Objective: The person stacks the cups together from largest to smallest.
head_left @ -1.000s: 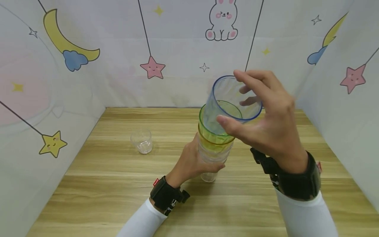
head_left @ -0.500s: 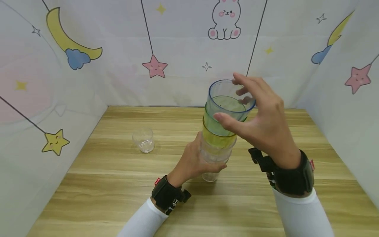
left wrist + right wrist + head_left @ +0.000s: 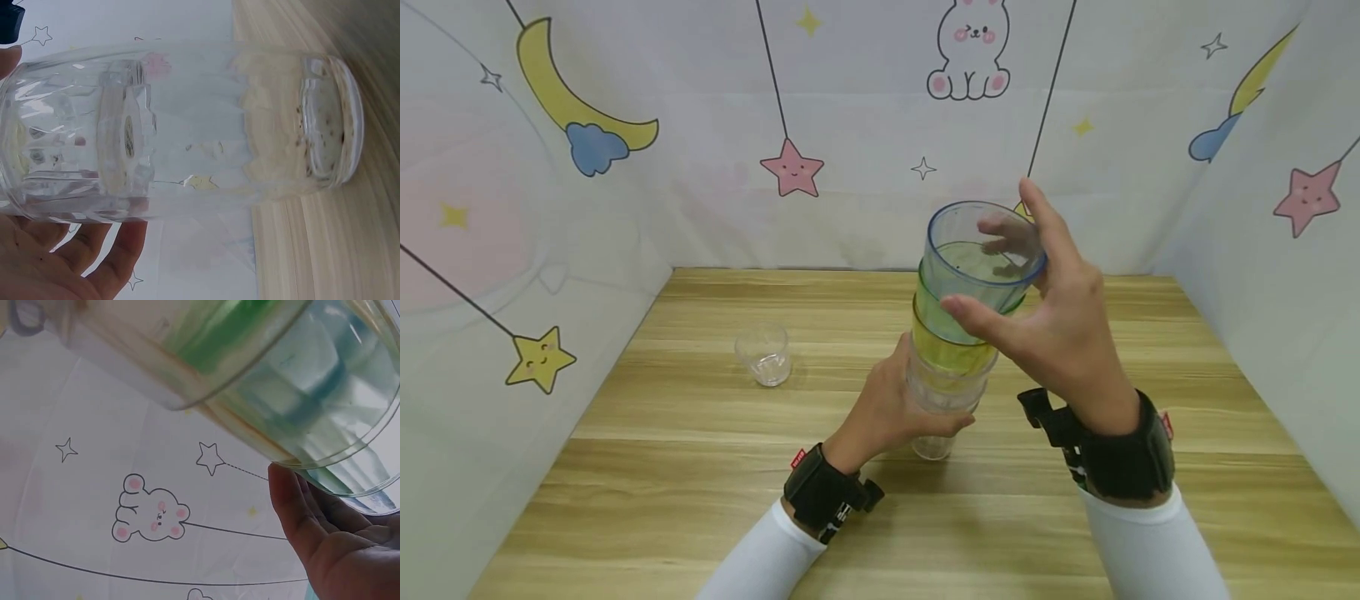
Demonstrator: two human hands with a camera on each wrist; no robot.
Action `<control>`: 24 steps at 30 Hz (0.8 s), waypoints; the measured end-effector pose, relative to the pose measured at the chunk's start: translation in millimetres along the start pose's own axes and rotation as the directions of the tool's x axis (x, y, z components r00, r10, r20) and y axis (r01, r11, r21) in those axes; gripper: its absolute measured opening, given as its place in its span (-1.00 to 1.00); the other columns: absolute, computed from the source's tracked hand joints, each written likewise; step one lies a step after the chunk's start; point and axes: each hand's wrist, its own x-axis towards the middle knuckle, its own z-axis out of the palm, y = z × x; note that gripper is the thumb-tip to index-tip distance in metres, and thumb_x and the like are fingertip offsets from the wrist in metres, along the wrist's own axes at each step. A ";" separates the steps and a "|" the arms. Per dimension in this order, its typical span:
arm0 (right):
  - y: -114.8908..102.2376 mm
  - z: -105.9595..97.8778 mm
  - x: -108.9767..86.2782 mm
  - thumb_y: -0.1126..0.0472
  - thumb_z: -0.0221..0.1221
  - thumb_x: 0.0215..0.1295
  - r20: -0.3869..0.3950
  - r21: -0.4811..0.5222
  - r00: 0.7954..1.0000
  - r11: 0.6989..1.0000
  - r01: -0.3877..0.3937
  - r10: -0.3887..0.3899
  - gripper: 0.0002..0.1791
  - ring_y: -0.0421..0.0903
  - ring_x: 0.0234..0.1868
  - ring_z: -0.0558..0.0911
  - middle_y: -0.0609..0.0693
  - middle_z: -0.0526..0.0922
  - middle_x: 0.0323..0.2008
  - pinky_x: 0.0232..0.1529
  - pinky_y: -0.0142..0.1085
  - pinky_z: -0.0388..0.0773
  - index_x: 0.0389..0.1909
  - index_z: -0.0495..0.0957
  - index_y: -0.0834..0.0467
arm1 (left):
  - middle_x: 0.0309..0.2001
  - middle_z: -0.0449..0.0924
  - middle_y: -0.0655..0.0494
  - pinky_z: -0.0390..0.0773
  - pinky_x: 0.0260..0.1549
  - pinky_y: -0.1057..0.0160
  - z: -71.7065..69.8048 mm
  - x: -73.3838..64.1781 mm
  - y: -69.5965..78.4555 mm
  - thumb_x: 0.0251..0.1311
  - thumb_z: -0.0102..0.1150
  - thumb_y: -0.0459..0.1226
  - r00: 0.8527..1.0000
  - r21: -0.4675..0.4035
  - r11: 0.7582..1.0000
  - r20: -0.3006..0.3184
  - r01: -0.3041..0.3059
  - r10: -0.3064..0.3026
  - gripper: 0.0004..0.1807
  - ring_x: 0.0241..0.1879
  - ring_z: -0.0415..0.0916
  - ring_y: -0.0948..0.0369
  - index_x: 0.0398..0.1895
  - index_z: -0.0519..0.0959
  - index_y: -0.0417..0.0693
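In the head view a nested stack of plastic cups stands slightly tilted at the middle. A blue-rimmed cup [image 3: 947, 267] sits on top, inside a green cup [image 3: 951, 321], with a yellow cup [image 3: 955, 350] beneath. Clear cups [image 3: 200, 125] make up the lower part, one nested in another. My left hand [image 3: 891, 408] grips the clear part from the left. My right hand [image 3: 1060, 317] is around the top cup, thumb on the near side and fingers behind, seen through the plastic. Its index finger points up past the rim. In the right wrist view the fingers [image 3: 290, 500] are at the cups' rims.
A single clear cup [image 3: 763, 354] stands on the wooden table [image 3: 647, 467] to the left of the stack. White cloth walls [image 3: 865, 217] printed with stars, a moon and a rabbit enclose the back and both sides.
The blue-rimmed cup has gone down and left into the green cup. My right hand has shifted left, and its index finger has lifted off the rim. My left hand keeps its grip.
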 end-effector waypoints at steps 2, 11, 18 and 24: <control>2.5 1.9 -2.0 0.25 0.53 0.01 -0.002 0.055 1.000 0.999 -0.004 0.004 0.14 -0.02 0.14 0.60 0.03 0.60 0.19 0.25 -0.22 0.46 0.57 0.06 0.13 | -0.05 0.61 0.20 0.62 -0.13 0.23 -0.1 0.0 0.4 -0.26 0.68 -0.09 1.000 0.003 1.000 -0.001 -0.001 0.001 0.00 -0.12 0.60 0.30 0.28 0.26 0.02; 17.5 8.2 -16.1 -0.04 0.49 0.12 0.037 0.162 0.998 0.985 -0.057 0.052 0.02 -0.03 0.19 0.58 0.06 0.53 0.27 0.20 -0.26 0.49 0.52 0.19 0.17 | 0.02 0.57 0.27 0.59 -0.03 0.20 -6.1 0.3 1.2 -0.19 0.67 -0.05 0.997 -0.022 1.000 0.069 0.021 -0.020 0.02 -0.04 0.57 0.31 0.35 0.22 0.15; 29.2 13.9 -24.2 0.11 0.48 0.14 0.084 0.212 0.995 0.975 -0.072 0.055 -0.08 0.04 0.14 0.61 0.05 0.56 0.24 0.12 -0.24 0.54 0.49 0.25 0.12 | 0.12 0.54 0.33 0.54 0.07 0.17 -22.2 3.4 2.8 -0.05 0.59 0.06 0.976 -0.009 0.999 0.216 0.031 -0.028 -0.01 0.07 0.53 0.32 0.42 0.18 0.34; 39.1 16.3 -32.0 0.15 0.46 0.16 0.131 0.235 0.988 0.966 -0.111 0.082 -0.16 0.04 0.09 0.63 0.06 0.59 0.17 0.08 -0.20 0.58 0.45 0.31 0.15 | 0.17 0.52 0.40 0.50 0.13 0.14 -37.4 1.9 5.8 0.01 0.47 0.21 0.965 0.077 0.997 0.262 0.014 -0.034 -0.07 0.15 0.49 0.34 0.46 0.21 0.48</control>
